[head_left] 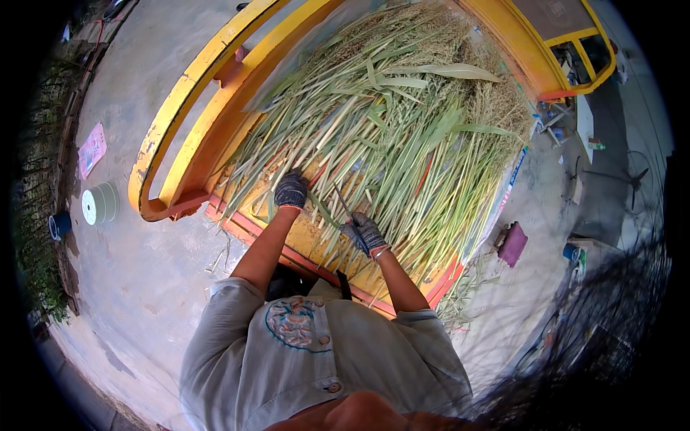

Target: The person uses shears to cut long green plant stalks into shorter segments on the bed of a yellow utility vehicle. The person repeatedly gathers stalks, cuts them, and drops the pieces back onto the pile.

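A thick layer of cut green stalks with seed heads [381, 144] covers the yellow cargo bed [323, 234] in front of me, the bushy heads lying toward the far side. My left hand [291, 191], in a dark knit glove, is closed at the near ends of the stalks, its fingers curled over them and partly hidden. A long green leaf [323, 210] runs from beside it toward the right hand. My right hand [365, 234], gloved alike, grips a knife [342, 201] whose narrow blade points away and to the left, over the stalks.
Yellow curved rails [180, 122] edge the bed on the left, and another yellow frame [532, 57] rises at the far right. On the concrete floor are a pale green round container [100, 203], a pink packet [92, 150] and a purple stool [512, 244]. Loose leaves [460, 291] litter the right side.
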`<control>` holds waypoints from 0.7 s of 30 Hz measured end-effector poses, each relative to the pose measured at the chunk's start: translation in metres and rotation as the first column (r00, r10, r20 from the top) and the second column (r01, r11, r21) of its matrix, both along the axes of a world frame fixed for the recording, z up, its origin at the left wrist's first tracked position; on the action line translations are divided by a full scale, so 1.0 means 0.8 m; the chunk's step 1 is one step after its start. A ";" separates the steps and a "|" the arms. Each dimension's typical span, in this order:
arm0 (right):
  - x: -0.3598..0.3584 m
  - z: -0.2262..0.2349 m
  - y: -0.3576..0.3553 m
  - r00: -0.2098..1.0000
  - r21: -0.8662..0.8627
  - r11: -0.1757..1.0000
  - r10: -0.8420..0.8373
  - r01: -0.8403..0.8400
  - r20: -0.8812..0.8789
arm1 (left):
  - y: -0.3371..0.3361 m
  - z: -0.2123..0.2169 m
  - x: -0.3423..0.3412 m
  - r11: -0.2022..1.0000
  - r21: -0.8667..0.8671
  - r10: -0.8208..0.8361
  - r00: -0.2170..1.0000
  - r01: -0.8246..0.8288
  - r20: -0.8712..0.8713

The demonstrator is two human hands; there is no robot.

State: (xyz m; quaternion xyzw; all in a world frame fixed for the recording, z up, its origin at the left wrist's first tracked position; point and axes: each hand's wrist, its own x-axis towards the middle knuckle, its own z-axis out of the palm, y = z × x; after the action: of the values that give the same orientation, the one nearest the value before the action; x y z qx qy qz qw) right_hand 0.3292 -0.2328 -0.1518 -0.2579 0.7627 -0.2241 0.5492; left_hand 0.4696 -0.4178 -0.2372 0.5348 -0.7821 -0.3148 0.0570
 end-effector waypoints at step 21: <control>0.021 -0.009 -0.023 0.919 -0.018 0.919 0.393 -0.393 -0.028 | 0.052 0.066 0.059 0.643 0.755 0.519 0.797 -0.125 -0.310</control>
State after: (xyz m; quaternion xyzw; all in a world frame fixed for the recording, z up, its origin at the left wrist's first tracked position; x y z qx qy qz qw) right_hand 0.3458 -0.2508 -0.1592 -0.4147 0.6993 -0.1149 0.5709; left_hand 0.5168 -0.3766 -0.1848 0.5494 -0.4460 -0.6983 0.1076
